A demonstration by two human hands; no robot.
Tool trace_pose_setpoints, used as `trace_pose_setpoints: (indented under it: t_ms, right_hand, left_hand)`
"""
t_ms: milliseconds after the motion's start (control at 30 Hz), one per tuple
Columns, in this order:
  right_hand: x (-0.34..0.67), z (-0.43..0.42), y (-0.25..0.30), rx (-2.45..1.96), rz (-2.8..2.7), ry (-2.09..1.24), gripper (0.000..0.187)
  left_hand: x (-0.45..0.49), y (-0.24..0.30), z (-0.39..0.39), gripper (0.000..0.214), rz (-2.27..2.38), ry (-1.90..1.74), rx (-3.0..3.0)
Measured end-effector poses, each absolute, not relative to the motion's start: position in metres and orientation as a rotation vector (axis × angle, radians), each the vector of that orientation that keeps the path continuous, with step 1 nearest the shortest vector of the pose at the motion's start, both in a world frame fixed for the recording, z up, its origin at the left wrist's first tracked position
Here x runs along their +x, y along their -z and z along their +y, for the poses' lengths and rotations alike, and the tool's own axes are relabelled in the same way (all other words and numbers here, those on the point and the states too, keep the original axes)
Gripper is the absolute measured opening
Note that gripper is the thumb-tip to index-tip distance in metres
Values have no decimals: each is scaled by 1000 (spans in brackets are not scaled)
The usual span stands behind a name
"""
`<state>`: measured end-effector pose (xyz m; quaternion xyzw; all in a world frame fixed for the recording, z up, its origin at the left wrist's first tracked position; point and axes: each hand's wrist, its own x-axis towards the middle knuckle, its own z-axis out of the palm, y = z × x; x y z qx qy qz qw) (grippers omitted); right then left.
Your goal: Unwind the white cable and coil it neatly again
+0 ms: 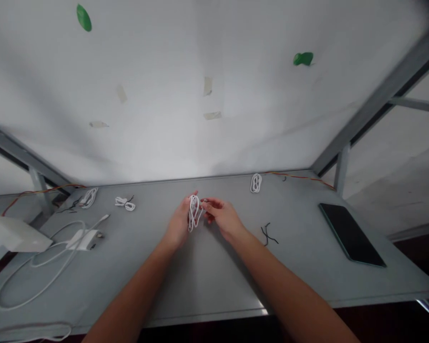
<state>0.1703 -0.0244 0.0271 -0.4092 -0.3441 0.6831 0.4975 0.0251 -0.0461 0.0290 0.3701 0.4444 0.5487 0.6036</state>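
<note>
Both forearms reach forward over grey bench [207, 281], hands close together, palms inward. Left hand [178, 224] upright, grip pressed against looped white cable bundle [193, 213], thin smooth strands in narrow coil, held between hands. Right hand [223, 219] curled, fingertips [208, 206] at bundle's right side; pinching or not, cannot tell. Small white cable coil [256, 183] near far edge; kinked black wire [268, 234] right of hands; dark slab tablet [351, 234] further right.

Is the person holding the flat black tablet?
No, the flat black tablet lies on the grey table, while the left hand and right hand hold a looped white cable.
</note>
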Motion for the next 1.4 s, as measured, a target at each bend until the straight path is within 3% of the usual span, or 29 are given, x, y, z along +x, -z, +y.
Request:
trace_pose_setpoints:
  t_ms: [167,333,533,933,1100,1267,1400]
  right_hand:
    - [163,-21,-20,-978,-968,-1611,29]
    - [162,-18,-13,-902,-974,-1649,42]
    - [166,-15,-10,-1042,-1228,-1422,37]
    - [167,-7,5,-1291,-1352,-1084,19]
    - [170,-4,9,-1355,-1077,-1207,16]
    - [167,-11,3,-1267,-1098,-1213,18]
    - [160,-21,-10,-1074,-1018,-1490,30]
  left_hand:
    - [27,-20,-43,76,1230,-1219,1114]
    - [27,-16,-42,56,1409,-1238,1336]
    - [27,-10,-38,31,1399,-1296,1563]
    - [16,-15,-29,60,1233,-1497,822]
    - [2,-29,-30,63,1252,-1669,830]
    - [15,-41,-46,39,1403,-1498,1433]
    - [25,-37,-49,30,1376,-1382,1756]
